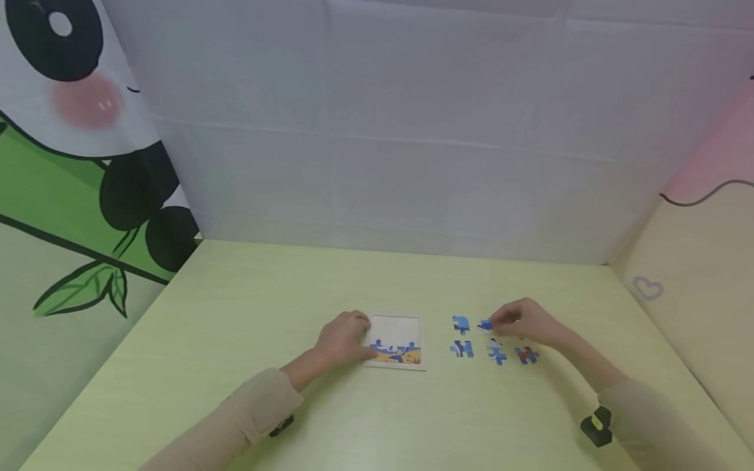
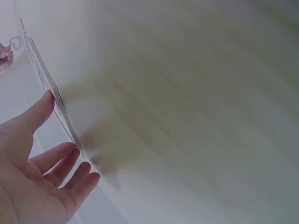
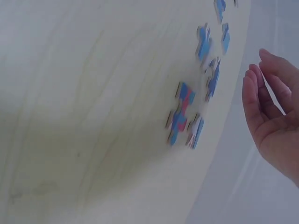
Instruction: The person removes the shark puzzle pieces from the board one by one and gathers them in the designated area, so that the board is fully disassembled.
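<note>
In the head view, a square white-framed jigsaw tray (image 1: 396,367) lies on the table, its lower part filled with blue and orange pieces. My left hand (image 1: 343,340) touches the tray's left side, thumb low and fingers at the upper corner. In the left wrist view, the left hand (image 2: 39,163) has the thumb and index finger against the tray (image 2: 53,88), the other fingers loose. My right hand (image 1: 530,322) hovers over loose pieces, closest to a blue-and-white jigsaw piece (image 1: 485,326). Nothing shows between the fingers of the right hand (image 3: 273,102) in its wrist view.
Several loose jigsaw pieces lie right of the tray, among them a blue corner piece (image 1: 461,324), a blue-white piece (image 1: 497,352) and a red-blue piece (image 1: 527,355). A pale yellow table (image 1: 265,281) carries everything, with a white cloth wall (image 1: 412,183) behind it.
</note>
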`<control>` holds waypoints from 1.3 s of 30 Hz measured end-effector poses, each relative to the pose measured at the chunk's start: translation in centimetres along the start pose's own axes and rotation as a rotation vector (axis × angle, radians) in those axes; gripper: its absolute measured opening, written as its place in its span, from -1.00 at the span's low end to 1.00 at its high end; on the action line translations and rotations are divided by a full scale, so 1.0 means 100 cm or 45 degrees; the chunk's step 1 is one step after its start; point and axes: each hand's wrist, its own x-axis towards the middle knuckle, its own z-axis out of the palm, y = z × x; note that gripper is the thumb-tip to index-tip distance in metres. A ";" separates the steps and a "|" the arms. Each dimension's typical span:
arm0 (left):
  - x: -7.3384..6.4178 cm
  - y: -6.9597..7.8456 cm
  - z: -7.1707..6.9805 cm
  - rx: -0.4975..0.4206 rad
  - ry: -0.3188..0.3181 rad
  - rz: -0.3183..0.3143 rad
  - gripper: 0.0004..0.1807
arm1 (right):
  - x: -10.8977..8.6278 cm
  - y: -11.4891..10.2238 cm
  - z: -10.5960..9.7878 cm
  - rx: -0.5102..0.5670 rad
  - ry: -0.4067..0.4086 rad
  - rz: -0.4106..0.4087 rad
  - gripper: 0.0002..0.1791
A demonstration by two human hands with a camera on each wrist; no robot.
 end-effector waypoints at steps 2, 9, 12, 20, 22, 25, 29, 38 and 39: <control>-0.001 0.000 0.000 -0.013 0.002 0.002 -0.42 | 0.006 -0.007 0.008 0.018 -0.007 -0.034 -0.72; -0.005 -0.001 -0.001 -0.031 0.021 0.049 -0.42 | 0.026 -0.027 0.042 0.076 -0.052 -0.118 -0.71; -0.004 0.001 -0.001 -0.044 0.019 0.066 -0.46 | 0.035 -0.034 0.057 0.065 -0.071 -0.158 -0.72; -0.003 0.008 -0.001 -0.095 -0.015 0.080 -0.39 | 0.048 -0.050 0.091 0.075 -0.080 -0.173 -0.76; -0.002 0.009 -0.001 -0.099 -0.023 0.077 -0.39 | 0.049 -0.053 0.098 0.087 -0.083 -0.148 -0.75; 0.001 0.009 0.000 -0.081 -0.023 0.075 -0.39 | 0.049 -0.054 0.105 0.078 -0.079 -0.108 -0.71; 0.004 0.012 0.004 -0.052 -0.037 0.059 -0.33 | 0.050 -0.050 0.111 0.022 -0.065 -0.100 -0.68; 0.008 0.011 0.015 0.001 -0.038 0.034 -0.29 | 0.055 -0.045 0.118 -0.079 -0.069 -0.129 -0.68; 0.008 0.011 0.015 0.000 -0.040 0.026 -0.28 | 0.056 -0.044 0.118 -0.088 -0.074 -0.131 -0.68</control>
